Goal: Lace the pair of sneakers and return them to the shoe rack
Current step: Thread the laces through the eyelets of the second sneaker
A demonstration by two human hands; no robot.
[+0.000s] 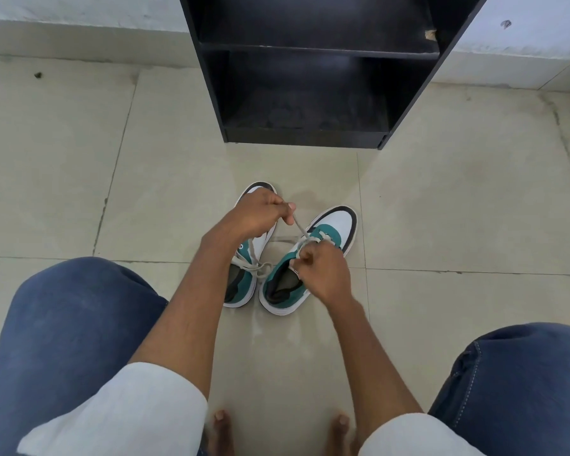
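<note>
Plainly soft goods — pale lace (299, 227) limp and light, bending wherever pulled, holding shape only under tension. Pinched at its free end by the left hand (256, 214), closed tight on it and raised above the toe of the left sneaker (248, 258). Drawn taut on a slant from there down to the eyelets of the right sneaker (305, 261). Right hand (323, 270) curled shut over that shoe's tongue area, fingers (305, 255) nipping lace at the crossing, though hard to tell exactly which strand. Both sneakers flat on the tiled floor (145, 159), side by side and close, toes pointed toward the black shoe rack (313, 47), which stands well apart ahead with bare shelves.

Handling, judged from looks: lace probably a little slippery when slack, so best taken near the tip and kept under steady pull — otherwise likely to slide back through an eyelet. Shoes themselves light, uppers soft at the collar, soles stiff; liable to skate on smooth tile when tugged, hence worth pinning with the other hand. For carrying to the rack, best held at the heel collar or pinched together by the inner walls. Left sneaker seemingly laced already, loose ends trailing; right one part-way done.
</note>
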